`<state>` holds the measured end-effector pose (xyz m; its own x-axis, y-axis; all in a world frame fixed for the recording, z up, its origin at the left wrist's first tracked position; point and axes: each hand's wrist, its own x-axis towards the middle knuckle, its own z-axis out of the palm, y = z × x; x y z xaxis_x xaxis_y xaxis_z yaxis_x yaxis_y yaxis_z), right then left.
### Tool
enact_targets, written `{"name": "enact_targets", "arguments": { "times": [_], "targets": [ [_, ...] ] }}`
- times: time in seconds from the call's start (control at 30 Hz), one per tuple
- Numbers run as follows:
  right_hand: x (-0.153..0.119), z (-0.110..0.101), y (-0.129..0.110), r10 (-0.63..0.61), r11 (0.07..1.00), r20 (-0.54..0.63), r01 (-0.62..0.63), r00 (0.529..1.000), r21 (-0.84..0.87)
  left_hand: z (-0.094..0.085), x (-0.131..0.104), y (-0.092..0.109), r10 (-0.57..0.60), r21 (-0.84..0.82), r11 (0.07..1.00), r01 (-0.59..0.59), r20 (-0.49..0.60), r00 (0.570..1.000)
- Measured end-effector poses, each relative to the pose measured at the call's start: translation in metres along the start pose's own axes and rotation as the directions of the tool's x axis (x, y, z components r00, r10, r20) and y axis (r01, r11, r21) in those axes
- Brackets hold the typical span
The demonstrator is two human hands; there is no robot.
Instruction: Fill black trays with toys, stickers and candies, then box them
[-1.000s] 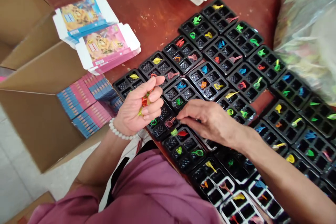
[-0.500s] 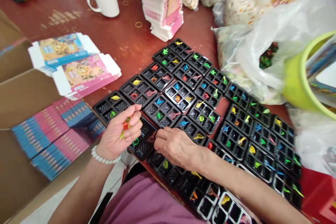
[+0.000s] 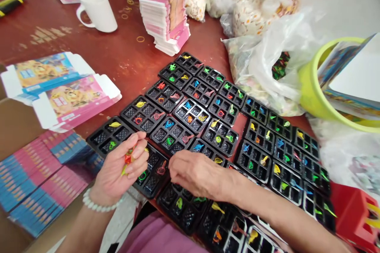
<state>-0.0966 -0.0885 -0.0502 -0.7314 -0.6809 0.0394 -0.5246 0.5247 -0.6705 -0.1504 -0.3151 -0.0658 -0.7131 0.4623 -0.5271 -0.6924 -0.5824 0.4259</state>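
Lower left of centre, the left hand (image 3: 120, 172) curls around small toys (image 3: 128, 159), its fingers hiding most of them. Apart from it, just below centre, the right hand (image 3: 198, 174) bends over black trays (image 3: 196, 114); its fingertips are obscured, so I cannot tell whether they grip anything. A green bucket (image 3: 313, 77) is cut off at the right edge, a black-and-yellow tool (image 3: 10, 6) at upper left.

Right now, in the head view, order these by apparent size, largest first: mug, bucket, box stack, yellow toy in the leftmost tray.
1. Bucket, partly cut off
2. Box stack
3. Mug
4. Yellow toy
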Motion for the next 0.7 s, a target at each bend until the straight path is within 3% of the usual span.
{"name": "enact_targets", "arguments": {
  "times": [0.1,0.17,0.23,0.3,0.37,0.5,0.6,0.67,0.7],
  "targets": [
    [0.007,-0.034,0.038,0.094,0.994,-0.254,-0.077,0.963,0.076,0.006,-0.001,0.001,-0.019,-0.021,1.0,0.018,-0.043,0.999],
    [0.016,-0.063,0.077,0.199,0.975,-0.454,-0.223,0.869,0.0,0.013,0.001,0.001,-0.044,-0.052,0.998,0.04,-0.09,0.995],
    [0.026,-0.092,0.12,0.31,0.91,-0.614,-0.414,0.726,-0.031,0.023,0.003,0.002,-0.077,-0.09,0.994,0.063,-0.157,0.985],
    [0.037,-0.116,0.159,0.381,0.837,-0.701,-0.547,0.603,-0.015,0.034,0.006,0.002,-0.108,-0.118,0.989,0.083,-0.225,0.968],
    [0.045,-0.13,0.189,0.42,0.783,-0.721,-0.622,0.551,-0.019,0.044,0.01,0.002,-0.124,-0.123,0.988,0.093,-0.281,0.951],
    [0.051,-0.138,0.214,0.442,0.757,-0.703,-0.652,0.557,-0.042,0.055,0.019,0.003,-0.097,-0.132,0.99,0.055,-0.331,0.938],
    [0.049,-0.127,0.197,0.395,0.788,-0.716,-0.613,0.576,-0.059,0.057,0.025,0.001,-0.103,-0.179,0.982,0.053,-0.285,0.953],
    [0.049,-0.111,0.168,0.308,0.868,-0.688,-0.491,0.657,-0.08,0.058,0.028,0.0,-0.126,-0.209,0.975,0.074,-0.25,0.96],
    [0.05,-0.101,0.15,0.243,0.919,-0.64,-0.384,0.729,-0.088,0.06,0.029,-0.001,-0.138,-0.221,0.972,0.085,-0.236,0.962]
  ]
}}
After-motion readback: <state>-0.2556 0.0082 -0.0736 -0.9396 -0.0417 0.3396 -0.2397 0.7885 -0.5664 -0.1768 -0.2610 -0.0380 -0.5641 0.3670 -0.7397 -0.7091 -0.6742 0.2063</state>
